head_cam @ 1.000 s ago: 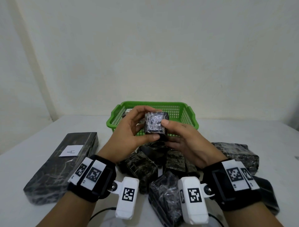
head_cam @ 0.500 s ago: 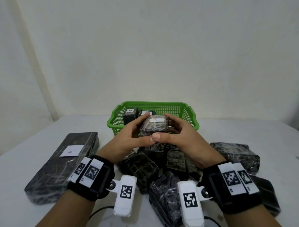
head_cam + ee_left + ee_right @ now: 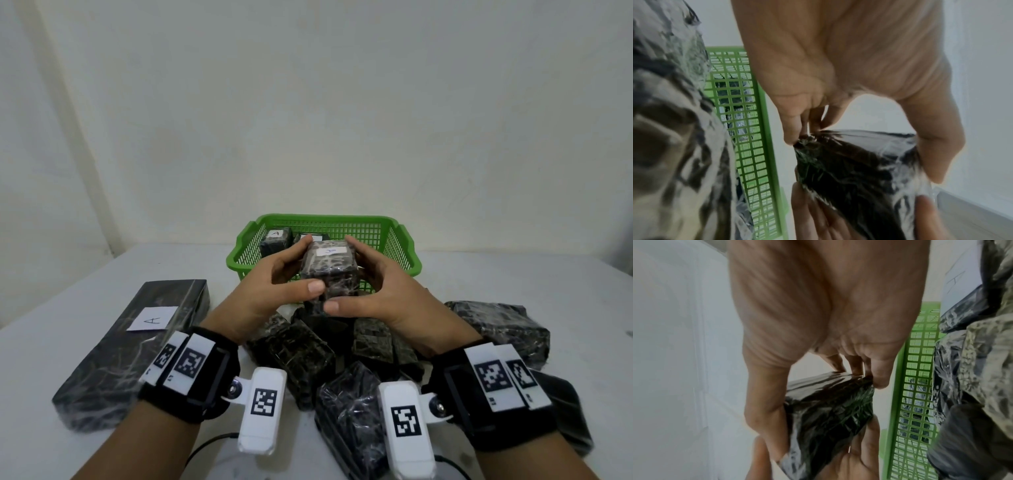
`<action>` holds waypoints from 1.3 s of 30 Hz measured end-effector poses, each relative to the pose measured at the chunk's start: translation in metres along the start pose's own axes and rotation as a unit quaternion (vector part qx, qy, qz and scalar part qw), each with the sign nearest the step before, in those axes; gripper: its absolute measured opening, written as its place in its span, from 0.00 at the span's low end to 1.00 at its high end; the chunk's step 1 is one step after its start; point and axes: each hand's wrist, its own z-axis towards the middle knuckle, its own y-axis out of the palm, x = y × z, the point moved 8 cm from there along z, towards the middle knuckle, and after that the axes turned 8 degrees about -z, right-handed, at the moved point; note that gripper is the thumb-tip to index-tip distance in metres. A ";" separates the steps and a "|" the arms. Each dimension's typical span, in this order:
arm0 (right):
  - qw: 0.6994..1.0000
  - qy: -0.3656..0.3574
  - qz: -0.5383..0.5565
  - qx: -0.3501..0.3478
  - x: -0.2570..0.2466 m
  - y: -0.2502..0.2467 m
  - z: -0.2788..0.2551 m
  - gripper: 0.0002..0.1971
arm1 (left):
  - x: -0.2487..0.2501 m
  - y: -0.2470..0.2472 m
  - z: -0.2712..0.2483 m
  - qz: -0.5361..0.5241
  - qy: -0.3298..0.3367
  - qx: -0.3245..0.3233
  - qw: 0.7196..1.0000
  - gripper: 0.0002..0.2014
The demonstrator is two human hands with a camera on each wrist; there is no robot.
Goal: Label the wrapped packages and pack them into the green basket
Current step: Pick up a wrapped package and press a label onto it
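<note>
Gripping labelled package [image 3: 329,272], left hand [image 3: 274,294], right hand [image 3: 380,291] fingers clamped, above green basket [image 3: 404,253] near rim.

Both hands [image 3: 329,294] curled, thumbs forward

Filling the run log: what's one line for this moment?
hands: left and right hold labelled package | place: before basket | basket: two packages

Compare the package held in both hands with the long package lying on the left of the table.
The held package is small and blocky; the long package is a far larger flat slab. The held package is up in the air, gripped by the left hand and right hand; the long package lies untouched on the table. Both are dark, plastic-wrapped and carry a white label.
</note>
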 end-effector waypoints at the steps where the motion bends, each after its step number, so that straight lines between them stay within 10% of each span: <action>1: 1.000 0.000 -0.005 0.007 0.000 -0.002 0.000 0.66 | -0.001 0.003 -0.001 0.005 -0.009 -0.010 1.000 0.66; 10: 0.998 0.004 0.055 -0.003 0.001 -0.004 0.000 0.52 | 0.001 0.004 -0.003 0.008 -0.019 -0.027 0.999 0.58; 15: 0.982 0.062 0.180 -0.002 0.011 0.001 0.004 0.49 | 0.009 -0.009 0.003 0.038 0.040 0.073 0.996 0.62; 19: 0.960 0.085 0.266 -0.011 -0.002 0.011 0.002 0.28 | 0.011 -0.018 0.003 0.086 0.074 0.128 0.985 0.68; 30: 0.963 0.149 0.226 -0.007 0.000 0.002 0.010 0.10 | 0.002 -0.033 0.008 -0.010 0.016 0.194 0.981 0.15; 35: 0.953 0.180 0.237 0.052 0.006 0.000 0.022 0.05 | -0.001 -0.053 0.008 -0.035 0.008 0.249 0.968 0.30; 39: 0.950 0.175 0.241 0.087 0.010 0.003 0.035 0.12 | 0.004 -0.053 0.010 -0.039 0.003 0.277 0.960 0.23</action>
